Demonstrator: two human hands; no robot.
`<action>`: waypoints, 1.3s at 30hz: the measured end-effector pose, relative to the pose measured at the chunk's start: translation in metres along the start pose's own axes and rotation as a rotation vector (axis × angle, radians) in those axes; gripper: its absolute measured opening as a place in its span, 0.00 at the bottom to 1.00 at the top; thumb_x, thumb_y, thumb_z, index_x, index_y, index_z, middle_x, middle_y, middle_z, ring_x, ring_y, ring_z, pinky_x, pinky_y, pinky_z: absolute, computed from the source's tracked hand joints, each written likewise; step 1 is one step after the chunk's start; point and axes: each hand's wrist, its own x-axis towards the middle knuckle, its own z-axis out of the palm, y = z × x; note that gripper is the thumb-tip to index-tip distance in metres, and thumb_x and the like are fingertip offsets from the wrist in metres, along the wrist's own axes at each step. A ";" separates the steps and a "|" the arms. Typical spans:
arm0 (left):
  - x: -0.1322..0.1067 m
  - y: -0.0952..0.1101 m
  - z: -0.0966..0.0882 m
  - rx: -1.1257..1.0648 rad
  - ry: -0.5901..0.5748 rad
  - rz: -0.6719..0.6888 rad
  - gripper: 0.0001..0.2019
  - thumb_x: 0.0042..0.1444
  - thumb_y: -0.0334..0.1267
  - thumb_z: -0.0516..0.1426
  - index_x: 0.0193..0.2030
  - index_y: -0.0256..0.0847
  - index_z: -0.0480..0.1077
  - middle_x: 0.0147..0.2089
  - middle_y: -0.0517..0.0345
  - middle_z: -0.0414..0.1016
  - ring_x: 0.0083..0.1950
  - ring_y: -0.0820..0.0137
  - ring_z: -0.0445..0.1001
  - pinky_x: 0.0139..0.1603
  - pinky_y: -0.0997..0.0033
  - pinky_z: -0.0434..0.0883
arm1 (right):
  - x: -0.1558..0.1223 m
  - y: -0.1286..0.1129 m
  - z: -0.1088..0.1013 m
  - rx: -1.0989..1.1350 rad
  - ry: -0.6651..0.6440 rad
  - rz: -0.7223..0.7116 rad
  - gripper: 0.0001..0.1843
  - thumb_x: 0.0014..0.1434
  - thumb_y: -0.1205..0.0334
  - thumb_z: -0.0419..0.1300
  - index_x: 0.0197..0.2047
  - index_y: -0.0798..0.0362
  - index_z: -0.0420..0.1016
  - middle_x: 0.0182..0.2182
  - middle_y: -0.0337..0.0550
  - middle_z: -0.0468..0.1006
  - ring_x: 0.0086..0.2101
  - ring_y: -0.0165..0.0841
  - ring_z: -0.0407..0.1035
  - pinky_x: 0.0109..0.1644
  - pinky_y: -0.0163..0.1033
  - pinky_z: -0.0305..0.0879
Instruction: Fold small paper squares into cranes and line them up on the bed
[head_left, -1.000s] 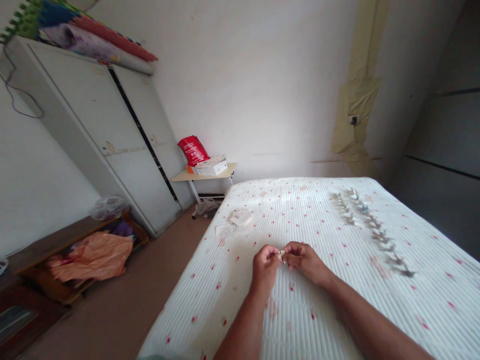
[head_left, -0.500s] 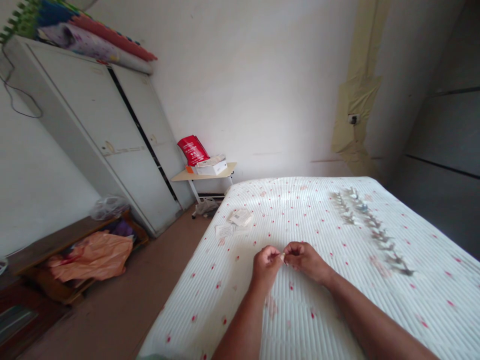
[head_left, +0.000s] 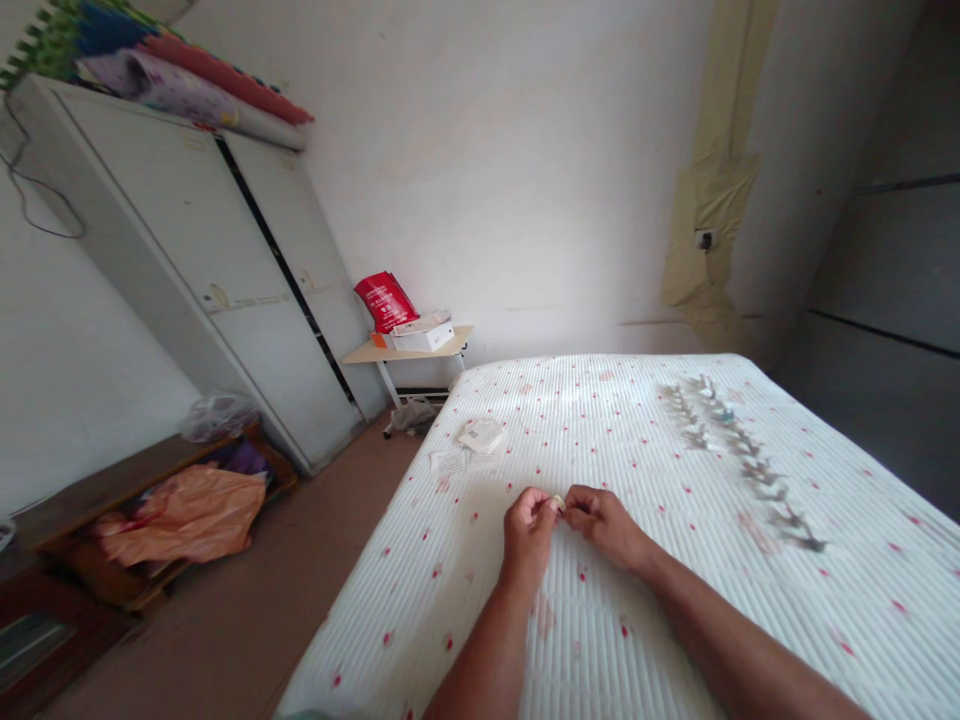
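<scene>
Above the middle of the bed, a small pale folded piece of paper (head_left: 559, 503) is pinched between the fingertips of both hands. My left hand (head_left: 529, 527) grips it from the left with thumb and forefinger closed. From the right, my right hand (head_left: 606, 522) has its fingers curled in and pinched at the paper's other side. Most of the paper is covered by the fingers, so its exact shape cannot be made out. Beyond my left hand, several flat printed paper sheets (head_left: 480, 436) lie on the bed.
Rows of several small folded paper figures, like cranes (head_left: 759, 470), stand on the right of the patterned bed cover (head_left: 600, 640). A side table (head_left: 367, 352) holds a red bag (head_left: 385, 302) and a white box (head_left: 424, 338). A grey cabinet (head_left: 247, 290) stands left.
Both hands have shifted slightly left. More of the folded paper now shows between the fingertips, and my right hand's fingers have turned a little more downward.
</scene>
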 end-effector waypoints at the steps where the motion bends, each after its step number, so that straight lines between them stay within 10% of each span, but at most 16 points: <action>1: 0.000 -0.001 0.000 0.005 0.016 0.006 0.12 0.48 0.45 0.54 0.26 0.38 0.62 0.21 0.65 0.62 0.24 0.77 0.61 0.26 0.78 0.59 | 0.000 0.000 0.000 -0.072 0.038 -0.030 0.09 0.49 0.62 0.53 0.20 0.53 0.62 0.17 0.33 0.61 0.20 0.25 0.55 0.24 0.31 0.50; 11: 0.001 -0.008 -0.007 0.191 -0.102 0.083 0.07 0.45 0.33 0.54 0.31 0.36 0.72 0.30 0.57 0.73 0.33 0.71 0.70 0.36 0.75 0.65 | -0.005 0.003 -0.013 -0.357 -0.106 -0.126 0.07 0.47 0.70 0.51 0.21 0.53 0.66 0.20 0.35 0.67 0.23 0.27 0.59 0.27 0.31 0.51; 39: -0.003 0.004 -0.002 -0.031 -0.052 -0.054 0.09 0.45 0.40 0.55 0.24 0.36 0.66 0.20 0.63 0.64 0.25 0.75 0.61 0.27 0.77 0.57 | 0.001 0.004 -0.004 0.218 -0.019 -0.028 0.14 0.52 0.51 0.58 0.27 0.54 0.66 0.18 0.31 0.61 0.20 0.24 0.54 0.24 0.31 0.51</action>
